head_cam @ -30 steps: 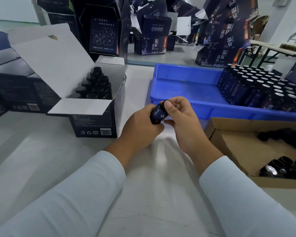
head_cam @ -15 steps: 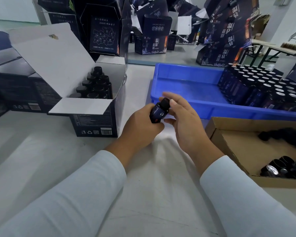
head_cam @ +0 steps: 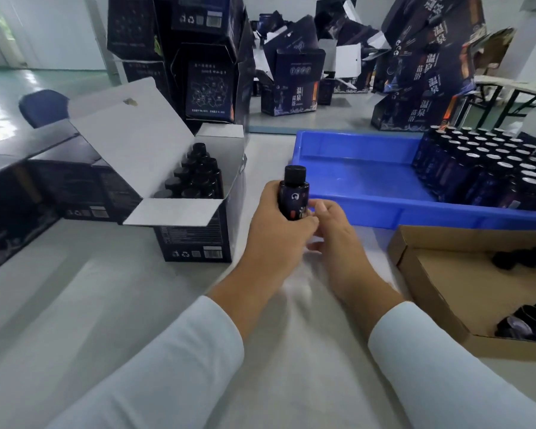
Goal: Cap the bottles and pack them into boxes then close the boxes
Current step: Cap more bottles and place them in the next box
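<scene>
Bottle (head_cam: 293, 196) capped, upright in left hand (head_cam: 279, 230) fingers' grip, right hand (head_cam: 334, 230) loose beside, open box (head_cam: 195, 193) left, blue tray (head_cam: 362, 168) behind

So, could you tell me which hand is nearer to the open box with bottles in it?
Left. The left hand, holding a capped bottle, is just right of the open box; the right hand sits farther right, beyond the bottle.

The bottle (head_cam: 293, 198) looks like dark glossy plastic under a matt black cap (head_cam: 295, 174). The blue tray (head_cam: 353, 144) is smooth shiny plastic; the brown carton (head_cam: 440, 283) is matt raw cardboard, the table (head_cam: 75, 305) smooth white.
</scene>
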